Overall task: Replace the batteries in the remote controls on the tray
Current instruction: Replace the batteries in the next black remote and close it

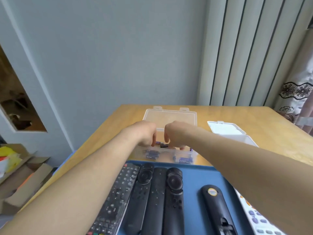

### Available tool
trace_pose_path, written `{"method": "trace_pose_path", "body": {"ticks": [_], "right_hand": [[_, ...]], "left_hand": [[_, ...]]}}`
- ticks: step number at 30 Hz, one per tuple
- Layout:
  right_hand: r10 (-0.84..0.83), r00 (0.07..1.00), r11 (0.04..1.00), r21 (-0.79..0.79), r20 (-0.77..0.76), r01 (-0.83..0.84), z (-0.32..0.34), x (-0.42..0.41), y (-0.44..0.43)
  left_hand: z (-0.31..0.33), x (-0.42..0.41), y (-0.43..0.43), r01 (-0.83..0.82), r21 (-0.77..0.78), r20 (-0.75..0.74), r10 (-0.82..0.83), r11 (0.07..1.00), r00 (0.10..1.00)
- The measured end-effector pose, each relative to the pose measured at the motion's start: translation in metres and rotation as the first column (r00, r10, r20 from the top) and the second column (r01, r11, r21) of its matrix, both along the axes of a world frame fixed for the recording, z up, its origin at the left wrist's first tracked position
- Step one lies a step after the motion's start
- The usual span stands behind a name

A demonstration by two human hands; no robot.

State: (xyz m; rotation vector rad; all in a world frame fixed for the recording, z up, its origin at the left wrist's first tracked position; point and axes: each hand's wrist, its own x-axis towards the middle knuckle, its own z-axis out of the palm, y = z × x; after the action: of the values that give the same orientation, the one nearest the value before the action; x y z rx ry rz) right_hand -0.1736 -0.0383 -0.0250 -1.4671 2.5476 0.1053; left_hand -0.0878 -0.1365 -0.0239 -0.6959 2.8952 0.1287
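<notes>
Six remote controls lie on the blue tray (199, 175), which sits at the near edge of the wooden table (118, 119). Each has its long axis running away from the person toward the wall, and they fan out a little. At the left is a many-button remote (116, 195). Close beside it are three slim black remotes (156, 200), side by side and touching. After a strip of bare tray comes a black remote with a round yellow sticker (215, 207) at its far end; it seems to lie back up. A white remote (254, 216) is at the right, partly hidden under the forearm.

Just behind the far edge of the tray stands a clear box (169, 155), its lid (169, 116) thrown open backward and lying on the table. Several batteries (152, 154) lie inside at different angles.

Both arms reach over the tray into this box. The left hand (145, 134) and the right hand (176, 134) are close together, knuckles up and fingers curled down among the batteries. Whether either hand holds a battery I cannot tell, because the fingertips are hidden.

To the right of the clear box, apart from it, stands a white box (232, 131), also open. Bare table is around it and behind the lid. Left of the table, on the floor, are cardboard boxes (25, 175).
</notes>
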Motion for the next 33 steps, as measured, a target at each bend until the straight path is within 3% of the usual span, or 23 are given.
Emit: {"method": "trace_pose_path", "body": {"ticks": [5,8,11,13,14,16,19,21,23,25,29,31,32,33], "right_hand": [[0.107,0.953,0.994,0.046,-0.282,-0.098,-0.01,0.007,-0.006],[0.126,0.947,0.992,0.013,-0.296,-0.128,-0.006,0.005,-0.002],[0.07,0.991,0.986,-0.144,-0.114,-0.087,0.007,-0.001,0.012],[0.029,0.977,0.947,-0.318,0.212,0.041,0.015,-0.003,0.028],[0.027,0.896,0.899,-0.403,0.443,0.172,0.018,-0.001,0.042],[0.147,0.587,0.777,-0.46,0.796,0.43,0.023,0.006,0.07],[0.337,0.205,0.682,-0.388,0.919,0.619,0.023,0.026,0.111],[0.388,0.085,0.622,-0.329,0.918,0.71,0.019,0.041,0.136],[0.409,0.081,0.583,-0.329,0.909,0.743,0.016,0.06,0.165],[0.367,0.206,0.569,-0.395,0.907,0.721,0.01,0.075,0.181],[0.217,0.51,0.58,-0.53,0.832,0.619,0.0,0.097,0.21],[-0.021,0.806,0.685,-0.579,0.591,0.443,-0.007,0.1,0.218],[-0.124,0.911,0.751,-0.563,0.393,0.345,-0.011,0.102,0.223],[-0.178,0.96,0.809,-0.524,0.217,0.268,-0.014,0.107,0.225]], "left_hand": [[0.007,-0.009,0.005,0.126,-0.089,0.216,-0.105,0.988,0.971],[0.007,-0.009,0.001,0.119,-0.061,0.217,-0.104,0.991,0.971],[0.009,0.0,-0.003,0.082,-0.035,0.072,-0.079,0.996,0.994],[0.009,0.009,0.0,0.032,0.096,-0.187,-0.013,0.995,0.982],[0.011,0.016,0.008,0.026,0.258,-0.338,0.065,0.966,0.939],[0.013,0.029,0.03,0.143,0.651,-0.52,0.3,0.745,0.8],[0.015,0.048,0.07,0.303,0.901,-0.43,0.557,0.309,0.71],[0.014,0.06,0.097,0.366,0.926,-0.34,0.628,0.093,0.7],[0.011,0.07,0.127,0.373,0.927,-0.263,0.638,-0.039,0.723],[0.003,0.074,0.148,0.351,0.936,-0.284,0.603,0.008,0.745],[-0.016,0.081,0.181,0.305,0.894,-0.446,0.569,0.329,0.691],[-0.024,0.085,0.182,0.219,0.797,-0.551,0.529,0.562,0.645],[-0.028,0.088,0.182,0.141,0.69,-0.596,0.448,0.71,0.666],[-0.029,0.092,0.182,0.068,0.546,-0.595,0.329,0.835,0.734]]}}
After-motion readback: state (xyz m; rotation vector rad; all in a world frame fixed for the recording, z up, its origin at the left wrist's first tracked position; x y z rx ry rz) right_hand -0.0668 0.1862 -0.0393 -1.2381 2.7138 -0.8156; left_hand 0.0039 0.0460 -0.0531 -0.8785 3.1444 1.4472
